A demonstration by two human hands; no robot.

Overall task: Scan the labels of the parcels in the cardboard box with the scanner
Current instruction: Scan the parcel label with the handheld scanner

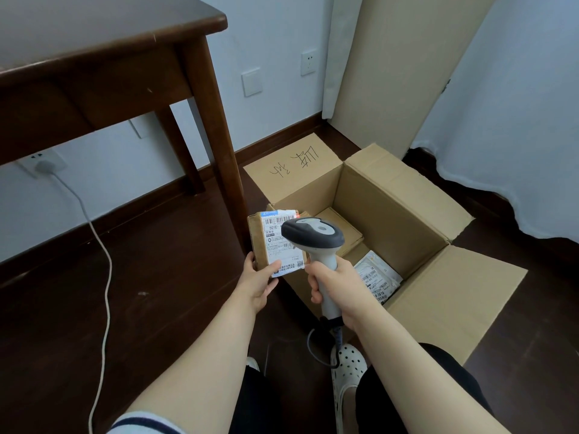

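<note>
The open cardboard box (391, 214) is sitting at three o'clock, handwriting on its far flap, holding a flat brown parcel (343, 228) and a white labelled bag (380, 275). At its nine o'clock the left hand (260, 278) is gripping a small brown parcel (275, 245) by its lower end, label reading "501E", while the right hand (336, 283) is clutching the grey-white scanner (313, 238), head over that label.

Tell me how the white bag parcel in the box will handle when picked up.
The white bag looks like a wrinkled plastic mailer, so it will probably sag rather than stay stiff. It lies thin and flat on the box floor, so it is likely light. Its smooth film may slip.
</note>
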